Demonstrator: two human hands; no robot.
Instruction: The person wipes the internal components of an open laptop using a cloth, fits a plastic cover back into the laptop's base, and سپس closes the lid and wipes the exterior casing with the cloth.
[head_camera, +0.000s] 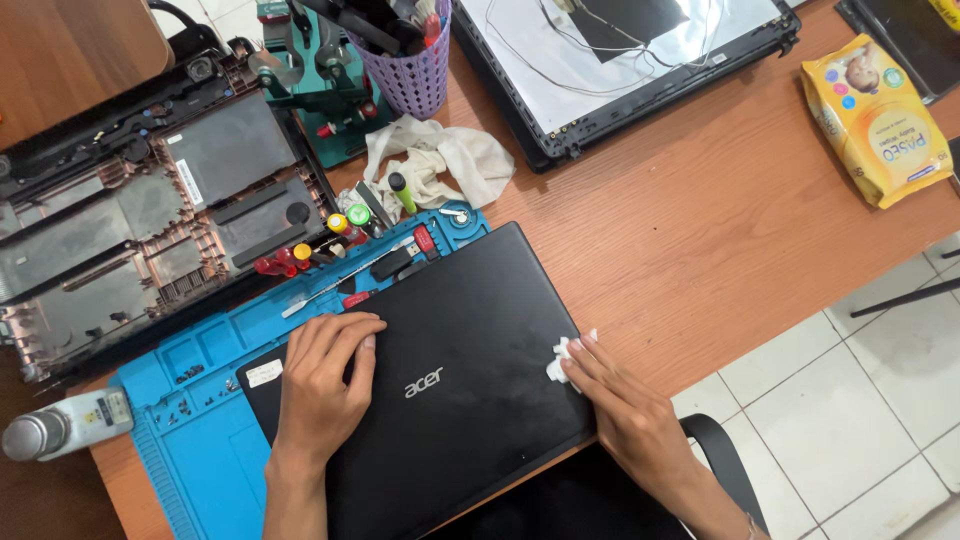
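Note:
A closed black laptop (460, 340) lies on a blue work mat (200, 400) on a wooden table. My left hand (322, 385) rests flat on the lid's left part, fingers spread, holding the laptop down. My right hand (625, 405) presses a small white wipe (562, 358) against the lid's right edge.
An opened laptop base (150, 210) lies at the left, several screwdrivers (320, 245) beside it. A white rag (440, 160), a purple tool basket (415, 60) and a bare display panel (620, 70) sit behind. A yellow wipes pack (878, 120) is at the right, a bottle (65, 425) at the left.

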